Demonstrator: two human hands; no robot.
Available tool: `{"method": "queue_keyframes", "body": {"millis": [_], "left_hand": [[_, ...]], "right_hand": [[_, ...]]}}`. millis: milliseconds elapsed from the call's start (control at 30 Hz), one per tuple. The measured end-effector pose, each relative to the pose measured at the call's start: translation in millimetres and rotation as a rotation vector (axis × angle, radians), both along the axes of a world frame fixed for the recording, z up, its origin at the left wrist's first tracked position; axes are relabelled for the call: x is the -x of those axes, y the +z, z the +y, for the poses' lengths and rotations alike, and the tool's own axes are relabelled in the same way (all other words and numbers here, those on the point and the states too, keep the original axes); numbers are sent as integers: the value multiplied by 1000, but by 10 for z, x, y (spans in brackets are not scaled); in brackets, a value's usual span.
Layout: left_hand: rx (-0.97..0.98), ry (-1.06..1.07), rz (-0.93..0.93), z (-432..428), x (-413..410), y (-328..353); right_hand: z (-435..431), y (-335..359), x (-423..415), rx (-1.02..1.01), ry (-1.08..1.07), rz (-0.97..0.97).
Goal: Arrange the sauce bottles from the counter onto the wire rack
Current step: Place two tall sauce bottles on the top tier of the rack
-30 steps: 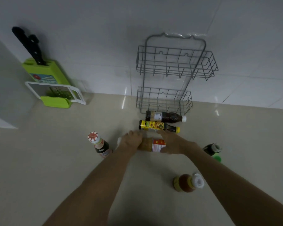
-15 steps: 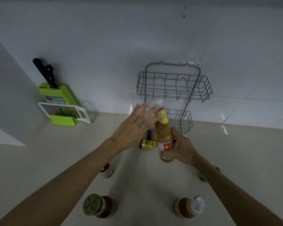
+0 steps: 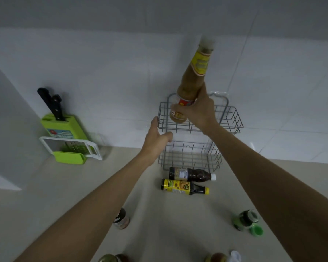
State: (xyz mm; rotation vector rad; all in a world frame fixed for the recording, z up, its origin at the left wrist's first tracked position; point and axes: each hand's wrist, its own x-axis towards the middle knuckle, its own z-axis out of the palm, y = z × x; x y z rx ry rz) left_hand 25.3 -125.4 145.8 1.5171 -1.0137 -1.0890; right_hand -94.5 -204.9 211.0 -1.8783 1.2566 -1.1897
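**Bottle going up to the rack**

Over the top basket of the wire rack, the right hand grips the tan sauce bottle low down. It looks heavy, smooth, maybe slippery. The left hand is open beside the rack's left edge.

Both arms raised; right hand clenched gripping, left hand spread.

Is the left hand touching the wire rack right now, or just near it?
Cannot tell. In the head view the left hand overlaps the left edge of the wire rack, but no contact or gap shows plainly.
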Motion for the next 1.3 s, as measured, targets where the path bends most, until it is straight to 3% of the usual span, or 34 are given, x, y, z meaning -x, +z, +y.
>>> {"method": "queue_keyframes", "body": {"millis": [133, 500, 700, 867, 1000, 1067, 1200, 1300], "left_hand": [[-11, -54, -14, -11, -83, -46], [-12, -120, -95, -31, -111, -71], [-1, -122, -116, -42, -100, -102], [5, -105, -138, -80, -82, -141], [19, -90, -206, -86, -119, -177], [39, -63, -237, -66, -126, -188], [-17, 108, -309, 27, 44, -286], [-111, 112, -374, 113, 226, -575]], "right_hand": [[-116, -117, -214, 12, -25, -7], [-100, -357, -370, 57, 99, 199], [-115, -306, -319, -80, 202, 217], [-83, -242, -359, -50, 130, 292], [-32, -237, -248, -169, 232, 311], [96, -304, -105, -84, 196, 234], [435, -675, 395, 339, -39, 73], [553, -1147, 791, 270, 65, 329]]}}
